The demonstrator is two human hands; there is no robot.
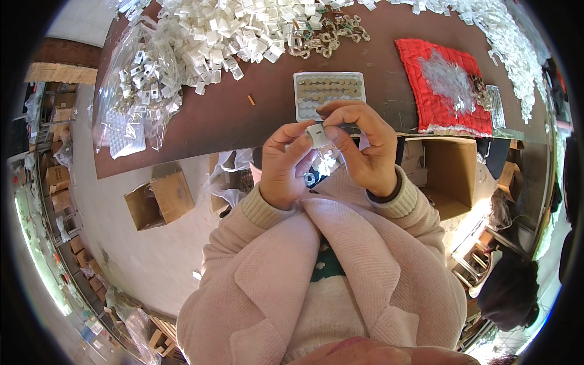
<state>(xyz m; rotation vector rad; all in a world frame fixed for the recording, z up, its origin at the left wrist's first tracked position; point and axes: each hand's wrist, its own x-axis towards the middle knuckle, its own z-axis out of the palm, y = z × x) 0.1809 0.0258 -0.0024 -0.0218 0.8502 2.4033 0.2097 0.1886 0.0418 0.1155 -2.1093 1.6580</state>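
Observation:
Just before the table's near edge, a small white plastic casing with a small dark slot is held up between both hands. My left hand pinches it from the left with thumb and forefinger. From the right, the thumb and fingertips of my right hand close on its edge; whether they also hold a smaller part is hidden. Right behind my hands lies a shallow white tray with rows of round, brownish and pale pieces. Below the casing, between my wrists, something shiny and clear shows, too unclear to name.
A large heap of white plastic casings covers the table's back left, beside a clear bag of similar pieces. Coiled wires lie behind the tray. To the right is a red quilted cloth with clear pieces. Cardboard boxes stand below.

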